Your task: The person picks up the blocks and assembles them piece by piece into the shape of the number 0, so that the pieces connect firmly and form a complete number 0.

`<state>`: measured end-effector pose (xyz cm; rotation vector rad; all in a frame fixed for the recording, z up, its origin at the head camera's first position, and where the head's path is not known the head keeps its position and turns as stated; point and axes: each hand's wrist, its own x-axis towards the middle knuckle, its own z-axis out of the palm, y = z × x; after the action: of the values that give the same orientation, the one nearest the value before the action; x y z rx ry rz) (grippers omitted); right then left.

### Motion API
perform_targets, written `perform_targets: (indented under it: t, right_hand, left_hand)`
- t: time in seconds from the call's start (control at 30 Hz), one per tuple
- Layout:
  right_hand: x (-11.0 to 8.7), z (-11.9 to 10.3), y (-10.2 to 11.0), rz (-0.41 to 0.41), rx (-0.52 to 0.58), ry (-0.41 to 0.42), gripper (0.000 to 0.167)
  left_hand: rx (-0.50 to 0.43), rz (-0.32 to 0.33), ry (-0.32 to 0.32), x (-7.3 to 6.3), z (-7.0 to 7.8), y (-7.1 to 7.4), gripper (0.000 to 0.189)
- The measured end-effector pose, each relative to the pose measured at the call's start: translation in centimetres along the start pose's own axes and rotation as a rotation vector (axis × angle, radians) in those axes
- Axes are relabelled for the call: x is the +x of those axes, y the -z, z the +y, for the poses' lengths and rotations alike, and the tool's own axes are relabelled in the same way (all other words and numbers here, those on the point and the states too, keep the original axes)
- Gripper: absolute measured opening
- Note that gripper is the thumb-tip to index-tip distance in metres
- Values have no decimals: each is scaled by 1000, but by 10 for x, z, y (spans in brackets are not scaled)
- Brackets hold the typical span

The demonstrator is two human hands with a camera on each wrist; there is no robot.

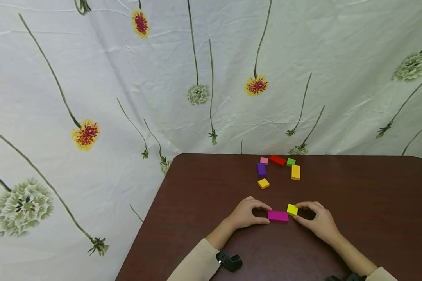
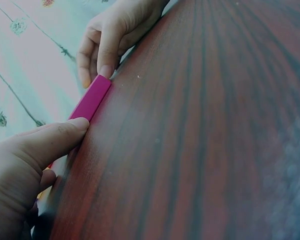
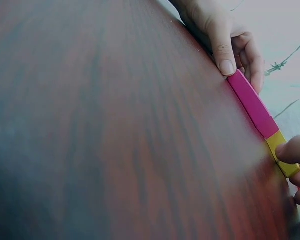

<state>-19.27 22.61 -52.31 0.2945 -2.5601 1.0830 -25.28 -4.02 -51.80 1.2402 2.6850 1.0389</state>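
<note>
Beige sleeve (image 1: 198,262) and black wristband (image 1: 229,261) behind it, the left hand (image 1: 245,213) pinched the left end of a magenta block (image 1: 278,216), its thumb and forefinger parted by the block's width. Touching the right end we saw a yellow cube (image 1: 292,210), pinched by the right hand (image 1: 320,223), whose thumb hid part of it in the right wrist view. Farther across the brown table (image 1: 372,207), we saw a purple block (image 1: 261,170), an amber block (image 1: 263,183), a pink cube (image 1: 263,160), a red block (image 1: 278,160), a green cube (image 1: 290,162) and an orange block (image 1: 295,172)

Long block (image 1: 278,216) magenta, cube (image 1: 292,210) beside it yellow. Table (image 1: 372,207) dark brown, cloth (image 1: 228,89) whitish with yellow-red and pale green flower print.
</note>
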Motion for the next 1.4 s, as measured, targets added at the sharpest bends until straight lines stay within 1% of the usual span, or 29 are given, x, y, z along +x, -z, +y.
perform_targets:
  t: [0.17, 0.4, 0.53, 0.63, 0.9, 1.13, 1.27, 1.33, 1.4]
  right_hand:
    - [-1, -1, 0, 6, 14, 17, 37]
    - [-5, -11, -8, 59, 71, 73, 33]
    - [-5, -17, -16, 77, 54, 115, 35]
    - [-4, -21, -20, 89, 50, 132, 35]
    - [-5, -23, -24, 133, 20, 170, 28]
    - [-5, -24, -23, 127, 15, 168, 24]
    - [-6, -24, -23, 120, 11, 156, 24]
    - [-6, -24, -24, 121, 11, 156, 24]
    - [-6, -23, -24, 122, 13, 157, 24]
  left_hand:
    - [-1, 4, -7, 0, 0, 1, 33]
    - [0, 4, -8, 1, 0, 0, 33]
    - [6, 11, -10, 0, -1, 0, 33]
    - [7, 14, -12, 1, -1, -1, 33]
    - [9, 17, -11, 0, -2, -1, 33]
    - [9, 5, -1, 1, 2, 1, 33]
    - [-29, -35, 18, 2, 1, 6, 37]
    - [-78, -54, 37, 4, -2, 9, 40]
    - [-134, -53, 67, 6, -6, 14, 40]
